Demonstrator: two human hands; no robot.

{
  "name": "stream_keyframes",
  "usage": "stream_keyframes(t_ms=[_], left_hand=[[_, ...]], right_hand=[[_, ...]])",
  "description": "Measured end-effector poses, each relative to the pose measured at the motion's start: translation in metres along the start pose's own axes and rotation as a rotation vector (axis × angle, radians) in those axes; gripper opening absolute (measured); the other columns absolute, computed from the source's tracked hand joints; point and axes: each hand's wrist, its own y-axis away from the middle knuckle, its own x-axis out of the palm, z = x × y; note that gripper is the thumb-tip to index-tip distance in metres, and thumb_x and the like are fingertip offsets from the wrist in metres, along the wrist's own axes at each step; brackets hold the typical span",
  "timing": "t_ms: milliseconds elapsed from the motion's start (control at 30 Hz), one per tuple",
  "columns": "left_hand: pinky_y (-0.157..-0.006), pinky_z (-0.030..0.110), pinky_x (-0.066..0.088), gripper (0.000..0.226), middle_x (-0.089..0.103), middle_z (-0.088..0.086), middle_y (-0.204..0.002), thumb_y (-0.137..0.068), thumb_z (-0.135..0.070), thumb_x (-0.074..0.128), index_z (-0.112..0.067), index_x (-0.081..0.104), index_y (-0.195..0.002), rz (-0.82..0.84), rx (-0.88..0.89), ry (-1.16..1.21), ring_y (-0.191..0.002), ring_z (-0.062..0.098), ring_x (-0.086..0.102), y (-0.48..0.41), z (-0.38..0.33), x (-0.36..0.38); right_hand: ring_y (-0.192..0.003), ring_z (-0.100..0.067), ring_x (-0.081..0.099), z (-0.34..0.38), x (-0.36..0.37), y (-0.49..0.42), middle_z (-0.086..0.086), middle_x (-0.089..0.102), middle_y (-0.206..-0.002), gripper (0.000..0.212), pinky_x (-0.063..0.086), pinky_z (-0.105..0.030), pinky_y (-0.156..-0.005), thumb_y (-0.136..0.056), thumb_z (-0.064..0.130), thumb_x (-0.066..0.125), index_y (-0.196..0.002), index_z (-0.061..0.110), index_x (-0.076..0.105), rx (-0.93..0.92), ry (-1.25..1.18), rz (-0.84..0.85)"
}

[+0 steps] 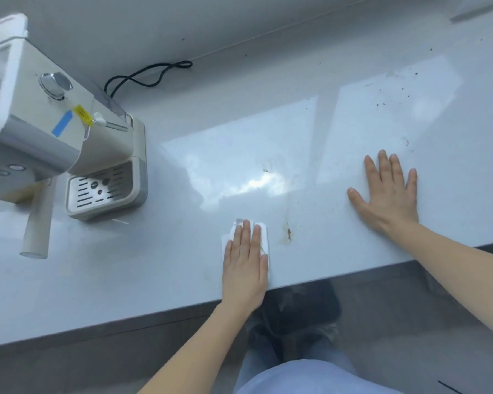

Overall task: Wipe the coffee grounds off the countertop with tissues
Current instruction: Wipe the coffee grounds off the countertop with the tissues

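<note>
left hand (245, 260) flat, fingers straight, pressing the tissue (264, 236) onto the worktop (125, 265) near its front edge; right hand (389, 194) spread flat on bare worktop, holding nothing; nearest mess is the brown smear (289, 234) just right of the tissue, long axis front-to-back, between the hands, closer to the left; loose grounds (393, 98) sit back-right, beyond the right hand; my read: next stroke goes rightward across the smear

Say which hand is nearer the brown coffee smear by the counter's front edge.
Left. The left hand, flat on a white tissue, lies just left of the brown coffee smear; the right hand rests farther right.
</note>
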Motion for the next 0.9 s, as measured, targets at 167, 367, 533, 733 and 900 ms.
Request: stream_keyframes(t_ms=[167, 367, 533, 733, 900], left_hand=[[-0.117, 0.030, -0.011, 0.056, -0.014, 0.000, -0.160, -0.099, -0.029, 0.017, -0.026, -0.006, -0.150, -0.020, -0.116, 0.010, -0.143, 0.010, -0.023, 0.027, 0.045, -0.010], [-0.118, 0.033, -0.004, 0.055, -0.002, 0.005, -0.161, -0.099, -0.021, 0.024, -0.019, 0.005, -0.151, -0.083, -0.189, 0.046, -0.147, 0.015, -0.010, -0.004, 0.055, -0.013], [-0.119, 0.038, 0.001, 0.054, 0.002, 0.006, -0.161, -0.099, -0.022, 0.025, -0.017, 0.009, -0.151, -0.113, -0.248, 0.068, -0.148, 0.019, -0.004, -0.083, 0.061, -0.032], [-0.118, 0.040, -0.001, 0.055, -0.002, 0.004, -0.161, -0.100, -0.023, 0.026, -0.022, 0.007, -0.151, -0.033, -0.108, 0.035, -0.148, 0.019, -0.006, -0.163, 0.058, -0.052], [-0.117, 0.039, -0.004, 0.054, -0.008, 0.000, -0.161, -0.101, -0.027, 0.022, -0.028, 0.003, -0.151, 0.079, 0.051, 0.000, -0.147, 0.016, -0.011, -0.225, 0.038, -0.064]], right_hand=[[-0.146, -0.020, -0.016, -0.010, -0.001, 0.000, 0.000, -0.012, -0.160, 0.083, -0.005, -0.048, -0.118, -0.082, 0.070, 0.012, -0.150, 0.026, -0.007, -0.081, -0.008, 0.054], [-0.147, -0.020, -0.013, -0.010, 0.003, 0.002, 0.001, -0.007, -0.161, 0.077, -0.001, -0.048, -0.119, -0.087, 0.065, 0.011, -0.150, 0.026, -0.006, -0.074, 0.037, 0.001], [-0.147, -0.019, -0.013, -0.009, 0.004, 0.002, 0.002, -0.006, -0.161, 0.075, -0.003, -0.046, -0.119, -0.088, 0.062, 0.013, -0.151, 0.026, -0.006, -0.065, 0.036, -0.004], [-0.146, -0.017, -0.017, -0.007, 0.001, 0.001, 0.003, -0.011, -0.161, 0.075, -0.005, -0.045, -0.119, -0.088, 0.061, 0.012, -0.150, 0.026, -0.009, -0.062, 0.043, 0.012], [-0.146, -0.017, -0.016, -0.007, 0.000, 0.001, 0.003, -0.010, -0.161, 0.074, -0.005, -0.045, -0.119, -0.088, 0.060, 0.012, -0.150, 0.026, -0.008, -0.058, 0.035, 0.011]])
